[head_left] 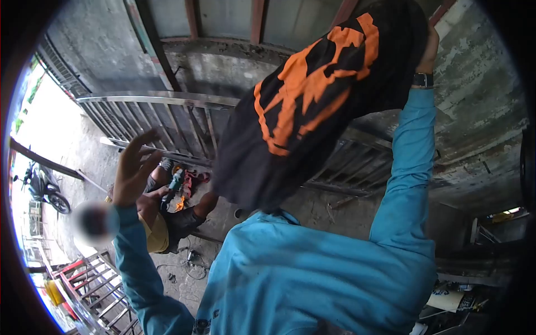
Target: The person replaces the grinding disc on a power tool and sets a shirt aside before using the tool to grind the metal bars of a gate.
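A black cloth with a large orange print (312, 84) hangs in front of me, stretching from the upper right down toward the collar of my blue shirt. My right hand (430, 50), with a dark watch at the wrist, is raised at the upper right and grips the cloth's top end. Most of its fingers are hidden behind the fabric. My left hand (133, 170) is raised on the left, apart from the cloth. Its fingers are bent and spread, with nothing in them.
Beyond my left hand another person in a yellow shirt (156, 234) crouches by a teal-and-black tool (174, 181). A metal railing (162, 100) runs along the wall. A barred metal frame (92, 285) stands lower left, and a motorcycle (42, 184) is parked outside.
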### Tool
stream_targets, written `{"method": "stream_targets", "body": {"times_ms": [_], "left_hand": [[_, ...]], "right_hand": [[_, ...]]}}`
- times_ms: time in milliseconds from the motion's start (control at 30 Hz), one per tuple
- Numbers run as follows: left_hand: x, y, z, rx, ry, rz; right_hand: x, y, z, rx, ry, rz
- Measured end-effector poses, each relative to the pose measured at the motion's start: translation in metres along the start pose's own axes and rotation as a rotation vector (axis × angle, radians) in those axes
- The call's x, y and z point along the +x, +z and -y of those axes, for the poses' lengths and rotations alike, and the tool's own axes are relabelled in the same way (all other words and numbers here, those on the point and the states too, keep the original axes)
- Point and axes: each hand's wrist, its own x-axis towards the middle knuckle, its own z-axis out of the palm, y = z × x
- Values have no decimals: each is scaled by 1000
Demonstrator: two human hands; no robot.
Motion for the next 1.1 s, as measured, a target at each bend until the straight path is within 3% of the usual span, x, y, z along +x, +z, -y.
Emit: {"method": "stream_targets", "body": {"times_ms": [67,133,233,300,333,400,533,567,600,733,800,933,1000,1033,1100], "left_hand": [[-42,-16,45,-133,-127,-92],[-81,-17,88,-72,-151,-206],[-143,-2,138,-298,-299,-254],[-180,19,171,-391,-447,-330],[-189,31,174,-394,-534,-352],[-193,48,173,-382,-572,-324],[-170,83,157,-363,-491,-261],[-162,91,166,-308,-360,-237],[-151,95,159,-312,-361,-240],[-106,121,112,-255,-298,-105],[-94,134,101,-266,-275,-81],[-109,168,118,-196,-255,-22],[-133,185,119,-106,-252,-52],[-146,187,113,-111,-347,-20],[-184,206,133,-66,-431,-84]], "right_hand": [[-2,22,19,-23,-78,51],[1,40,16,-49,-111,105],[12,21,3,-63,165,239],[14,-49,24,-25,311,247],[15,-44,26,-30,327,250],[15,-20,36,-361,346,264],[19,64,43,-525,335,347],[14,99,44,-586,349,244],[12,117,45,-645,361,141],[40,92,55,-703,263,222],[63,79,57,-936,388,302],[83,102,20,-965,323,322],[95,108,-8,-792,168,121],[107,118,-16,-738,322,-1],[133,126,-49,-647,292,79]]}}
